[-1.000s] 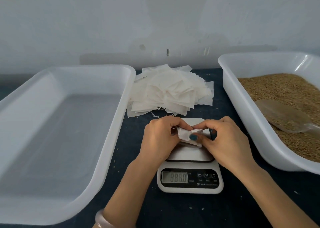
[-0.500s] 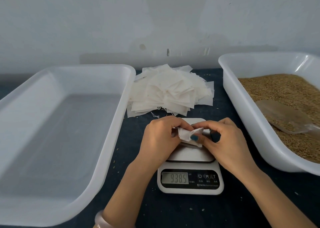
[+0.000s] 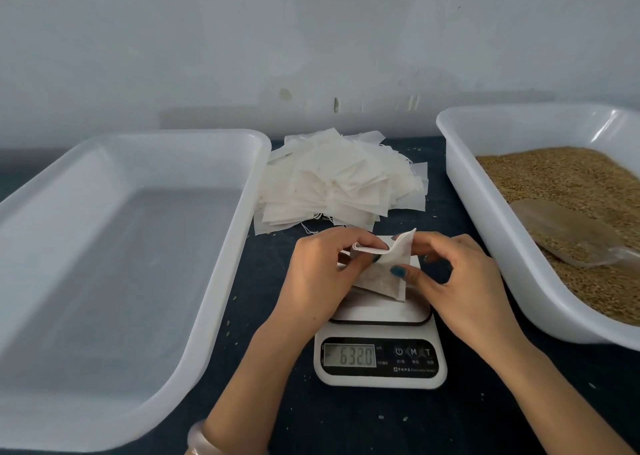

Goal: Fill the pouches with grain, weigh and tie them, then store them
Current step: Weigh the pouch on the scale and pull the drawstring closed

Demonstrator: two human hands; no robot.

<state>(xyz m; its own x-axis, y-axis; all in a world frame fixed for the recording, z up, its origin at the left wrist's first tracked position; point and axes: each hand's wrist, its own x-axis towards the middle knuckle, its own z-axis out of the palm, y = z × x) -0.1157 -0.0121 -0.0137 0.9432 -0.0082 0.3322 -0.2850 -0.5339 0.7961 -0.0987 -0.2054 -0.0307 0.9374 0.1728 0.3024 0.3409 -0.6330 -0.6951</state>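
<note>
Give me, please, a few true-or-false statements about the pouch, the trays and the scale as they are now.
1. The left hand and the right hand both hold the pouch over the scale. True.
2. The grain lies in the left tray. False: it lies in the right tray.
3. The scoop lies on the grain. True.
4. The stack of pouches sits nearer the person than the scale. False: it sits behind the scale, between the trays.

White pouch (image 3: 384,274) — part-filled, mouth open — above scale (image 3: 381,361)
</note>
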